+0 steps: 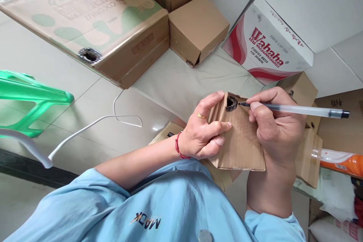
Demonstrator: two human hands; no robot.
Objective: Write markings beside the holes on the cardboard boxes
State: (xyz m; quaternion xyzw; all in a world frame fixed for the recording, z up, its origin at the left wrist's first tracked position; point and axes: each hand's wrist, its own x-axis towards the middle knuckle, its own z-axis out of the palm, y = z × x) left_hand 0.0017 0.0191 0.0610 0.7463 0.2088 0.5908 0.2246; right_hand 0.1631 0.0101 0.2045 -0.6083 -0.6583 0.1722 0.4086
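Note:
My left hand, with a gold ring and a red wrist cord, grips the left side of a small brown cardboard box held over my lap. Near the box's top edge is a dark-rimmed hole. My right hand is closed around a pen with a clear barrel and a black end. The pen's tip points left, just beside the hole's right rim; whether it touches the cardboard is hard to tell.
A large carton with a hole stands at upper left, beside a smaller brown box. A white and red Wahaha carton is at upper right. A green stool and white wire are at left.

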